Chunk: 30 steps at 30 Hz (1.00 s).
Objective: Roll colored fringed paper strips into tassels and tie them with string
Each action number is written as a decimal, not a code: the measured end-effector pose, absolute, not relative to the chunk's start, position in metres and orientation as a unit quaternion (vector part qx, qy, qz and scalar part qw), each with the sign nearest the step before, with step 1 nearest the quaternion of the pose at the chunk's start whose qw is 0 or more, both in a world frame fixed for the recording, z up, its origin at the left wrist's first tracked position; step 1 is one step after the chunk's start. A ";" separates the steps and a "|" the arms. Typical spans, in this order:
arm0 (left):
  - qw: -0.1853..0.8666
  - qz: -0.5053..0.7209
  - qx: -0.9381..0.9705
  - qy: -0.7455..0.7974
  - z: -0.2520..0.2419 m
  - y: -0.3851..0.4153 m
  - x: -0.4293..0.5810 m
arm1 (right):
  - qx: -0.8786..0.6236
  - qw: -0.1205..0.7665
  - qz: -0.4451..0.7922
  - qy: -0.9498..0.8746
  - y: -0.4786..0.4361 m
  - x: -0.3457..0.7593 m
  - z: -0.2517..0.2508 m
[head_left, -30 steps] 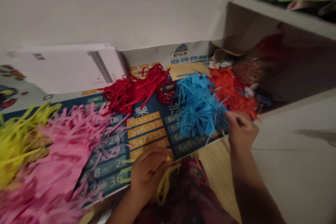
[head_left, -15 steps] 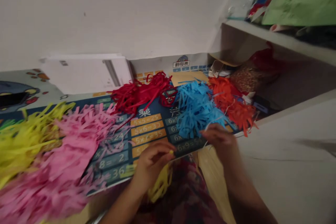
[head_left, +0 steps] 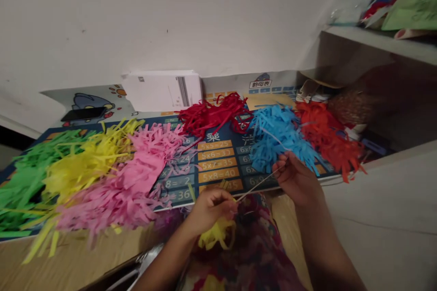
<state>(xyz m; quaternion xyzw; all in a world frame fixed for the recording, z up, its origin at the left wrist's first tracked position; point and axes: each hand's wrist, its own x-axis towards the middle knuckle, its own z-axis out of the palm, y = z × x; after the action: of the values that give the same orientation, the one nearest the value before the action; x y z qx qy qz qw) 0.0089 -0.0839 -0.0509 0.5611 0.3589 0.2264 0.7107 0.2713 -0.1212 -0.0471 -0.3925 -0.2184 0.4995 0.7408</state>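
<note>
My left hand (head_left: 215, 209) is closed at the table's front edge, pinching a yellow fringed paper tassel (head_left: 218, 234) that hangs over my lap. A thin pale string (head_left: 257, 185) stretches from that hand to my right hand (head_left: 296, 177), whose thumb and fingers are pinched on it. Just behind the right hand lies a blue fringed paper bundle (head_left: 273, 134), with an orange-red one (head_left: 327, 138) to its right. A dark red bundle (head_left: 215, 113) sits farther back. Pink (head_left: 143, 168), yellow (head_left: 88, 163) and green (head_left: 44, 159) fringed bundles spread out on the left.
The table mat (head_left: 218, 163) is printed with times tables. White boxes or cards (head_left: 160, 91) lean on the wall, with a black phone (head_left: 83, 113) left of them. A shelf unit (head_left: 362, 38) with shoes (head_left: 309, 91) and other items bounds the right side.
The view has swung left, bringing the green bundle and the phone further in. My right hand has drawn the string out, and it now runs taut between both hands.
</note>
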 end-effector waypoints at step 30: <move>0.809 0.416 0.214 0.356 -0.046 -0.070 -0.003 | -0.563 0.484 0.177 -0.646 -0.123 0.166 -0.029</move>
<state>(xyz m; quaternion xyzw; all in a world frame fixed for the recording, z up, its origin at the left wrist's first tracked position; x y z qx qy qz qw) -0.0030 -0.0704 -0.0460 0.2144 0.3564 0.4160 0.8087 0.1664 -0.1234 -0.0286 -0.5631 -0.6463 0.1770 0.4837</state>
